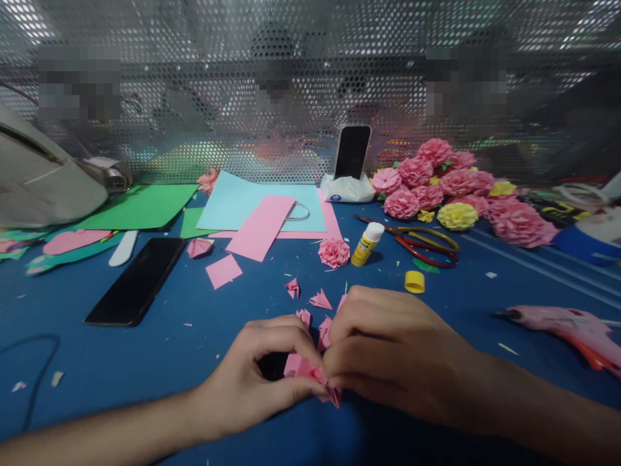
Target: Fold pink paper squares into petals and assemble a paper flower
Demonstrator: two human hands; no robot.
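My left hand [272, 372] pinches a folded pink paper piece [298, 366] between thumb and forefinger, low in the middle of the view. My right hand [388, 349] closes on the right side of the same paper, its fingertips touching those of my left hand. Part of the paper is hidden behind the fingers. Small folded pink pieces [321, 299] lie just beyond my hands. Past them are a pink paper flower [334, 252] and an upright glue stick [367, 244] without its yellow cap [414, 281].
A black phone [136, 281] lies at the left, near green sheets [143, 206]. Scissors [427, 246] and a pink glue gun [567, 330] are at the right. Pink and yellow flowers [417, 173] stand before a perforated metal screen [218, 129]. Another phone [352, 152] leans upright on a tissue pack.
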